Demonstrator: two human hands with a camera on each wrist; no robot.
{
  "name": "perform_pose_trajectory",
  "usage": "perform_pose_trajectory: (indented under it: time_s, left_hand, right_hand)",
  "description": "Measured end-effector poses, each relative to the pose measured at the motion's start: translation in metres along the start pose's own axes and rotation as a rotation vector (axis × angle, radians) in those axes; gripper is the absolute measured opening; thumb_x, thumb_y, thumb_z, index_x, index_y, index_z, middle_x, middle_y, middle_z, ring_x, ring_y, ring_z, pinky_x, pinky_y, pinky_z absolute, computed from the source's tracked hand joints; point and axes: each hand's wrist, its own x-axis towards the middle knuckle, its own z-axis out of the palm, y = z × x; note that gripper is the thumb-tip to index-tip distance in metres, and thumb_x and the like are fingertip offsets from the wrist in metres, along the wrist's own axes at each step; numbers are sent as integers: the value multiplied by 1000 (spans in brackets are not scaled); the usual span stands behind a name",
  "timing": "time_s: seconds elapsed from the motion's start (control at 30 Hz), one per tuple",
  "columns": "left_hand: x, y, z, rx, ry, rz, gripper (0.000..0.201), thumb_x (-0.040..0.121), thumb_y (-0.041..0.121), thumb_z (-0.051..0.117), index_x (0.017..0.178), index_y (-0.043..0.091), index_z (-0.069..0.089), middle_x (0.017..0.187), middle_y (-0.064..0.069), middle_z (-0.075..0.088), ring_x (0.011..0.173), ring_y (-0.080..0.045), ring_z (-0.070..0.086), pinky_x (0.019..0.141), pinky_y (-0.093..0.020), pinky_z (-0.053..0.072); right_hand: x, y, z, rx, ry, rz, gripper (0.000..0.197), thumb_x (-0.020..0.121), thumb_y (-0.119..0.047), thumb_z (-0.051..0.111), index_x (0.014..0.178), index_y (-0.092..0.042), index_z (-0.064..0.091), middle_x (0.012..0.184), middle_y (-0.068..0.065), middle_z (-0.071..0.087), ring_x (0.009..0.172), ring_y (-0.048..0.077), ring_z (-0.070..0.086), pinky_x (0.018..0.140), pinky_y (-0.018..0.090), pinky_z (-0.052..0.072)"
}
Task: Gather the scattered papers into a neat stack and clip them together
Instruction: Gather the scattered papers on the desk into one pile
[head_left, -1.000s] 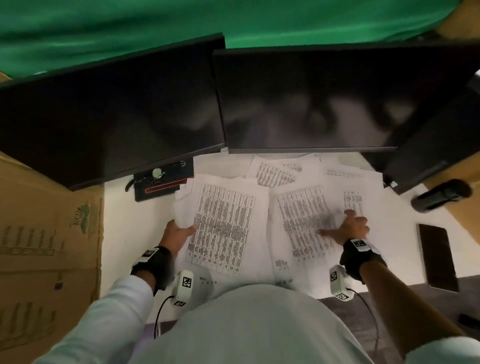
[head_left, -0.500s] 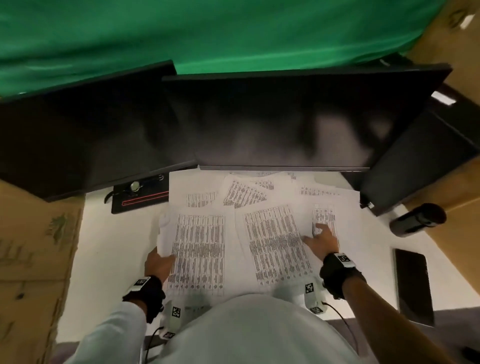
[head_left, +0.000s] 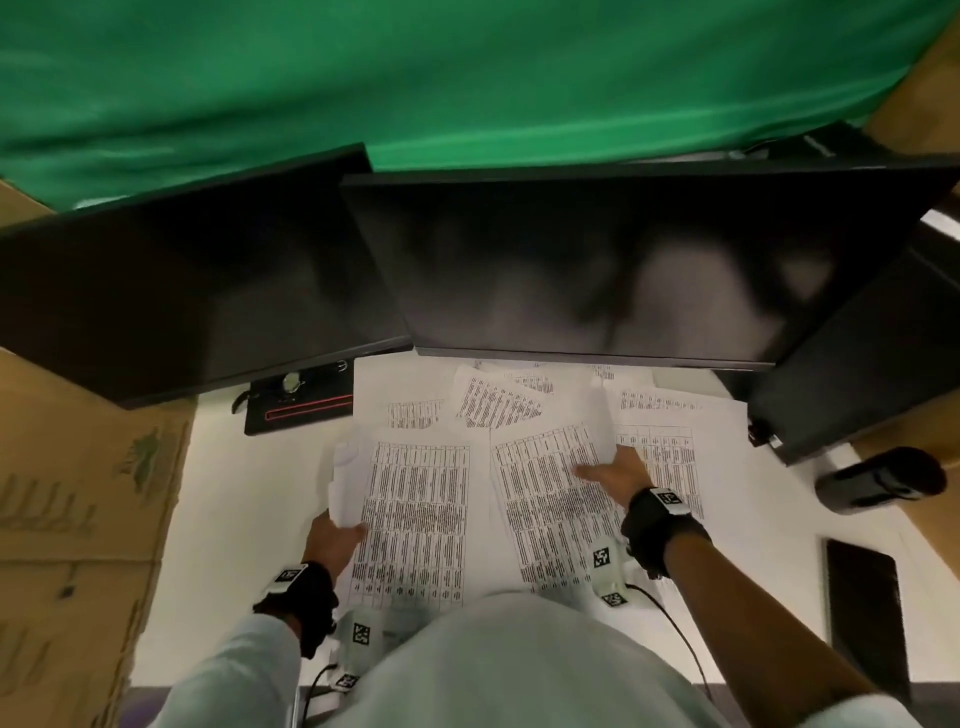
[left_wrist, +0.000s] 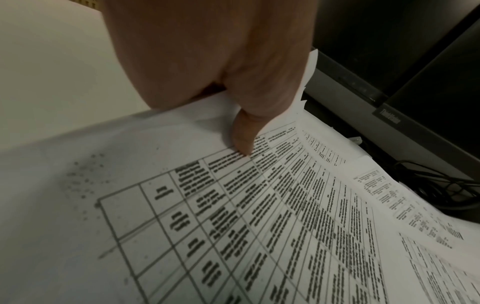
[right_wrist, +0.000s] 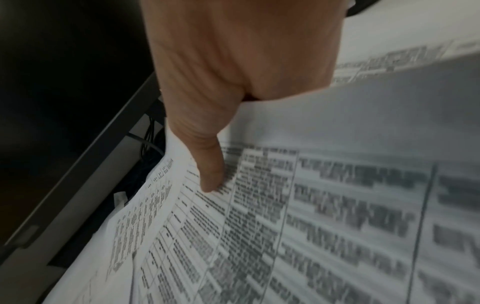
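Observation:
Several white sheets printed with tables lie scattered and overlapping on the white desk (head_left: 249, 519), below the monitors. My left hand (head_left: 335, 540) pinches the left edge of the left table sheet (head_left: 415, 519). Its thumb (left_wrist: 241, 142) lies on top and the fingers are hidden underneath, where the paper edge curls up. My right hand (head_left: 615, 473) grips the right edge of the middle sheet (head_left: 540, 509). There the thumb (right_wrist: 210, 176) presses the print, the fingers are under the sheet, and that edge is lifted off the sheet (head_left: 670, 457) below.
Two dark monitors (head_left: 597, 270) overhang the far papers, and cables run beneath them. A black device with a red stripe (head_left: 301, 405) sits at the back left. A cardboard box (head_left: 78, 519) borders the left. At the right lie a black cylinder (head_left: 878, 478) and a dark phone (head_left: 865, 613).
My right hand, earlier pressed flat on the sheets, now has its fingers under the middle sheet's right edge and lifts it. My left hand keeps hold of the left sheet's edge.

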Motion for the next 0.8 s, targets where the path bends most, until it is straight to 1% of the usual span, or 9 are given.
perform_pose_trajectory:
  time_s: [0.13,0.3,0.4,0.5,0.57,0.63,0.7,0.73,0.8]
  left_hand:
    - [7,-2,-4,-45,-28,-3,38,82,0,72,118,-3,61,103,-18,66,102,-38,63,83,-36,48]
    - [20,5,-9,-73,-81,0,40,81,1,74,119,-2,61,111,-20,67,105,-37,62,91,-39,48]
    - [23,11,-6,-100,-93,-14,39,82,0,73,119,-3,60,111,-19,66,105,-35,61,92,-38,47]
    - [28,13,0,-89,-85,-35,39,80,0,74,117,-4,62,110,-19,67,103,-36,63,91,-38,48]
    - [30,13,3,-74,-82,-41,40,78,1,76,116,-4,63,111,-22,68,104,-38,64,93,-42,50]
    - [31,12,4,-58,-73,-52,42,78,2,76,117,-4,62,110,-23,69,104,-39,64,94,-45,51]
    - [30,14,4,-51,-60,-56,43,78,3,76,118,-5,62,109,-23,68,102,-39,64,91,-44,52]
    - [28,16,4,-51,-48,-52,42,79,2,75,118,-5,61,108,-23,68,100,-39,64,88,-42,52]
    - [27,17,3,-48,-24,-60,41,79,2,73,118,-5,61,107,-24,68,97,-37,64,85,-40,52]
  right_hand:
    - [-14,-14,7,-59,139,-62,40,75,-20,82,102,3,63,94,18,69,85,34,69,71,39,59]
    - [-55,-61,-32,-182,211,-215,20,81,-18,76,90,-2,70,84,14,70,79,30,68,75,36,55]
    - [-83,-96,-62,-223,203,-279,16,82,-19,76,78,-10,63,71,7,64,63,18,60,60,28,48]
    - [-94,-121,-89,-211,213,-344,20,78,-19,80,71,-14,63,61,1,58,55,14,56,54,26,43]
    - [-95,-134,-101,-206,210,-393,22,76,-17,82,66,-14,62,53,-6,58,46,3,53,48,21,43]
    - [-94,-144,-109,-211,193,-446,17,73,-15,83,71,-9,67,55,-8,63,48,1,55,52,21,47]
    - [-96,-154,-114,-210,177,-503,22,70,-15,85,83,-3,72,75,6,72,63,10,63,66,33,53]
    - [-97,-157,-116,-198,165,-518,26,68,-16,85,88,-4,73,85,12,74,73,18,67,73,39,55]
    - [-100,-162,-120,-148,124,-523,28,70,-14,83,96,-13,72,95,7,74,87,19,70,80,38,55]
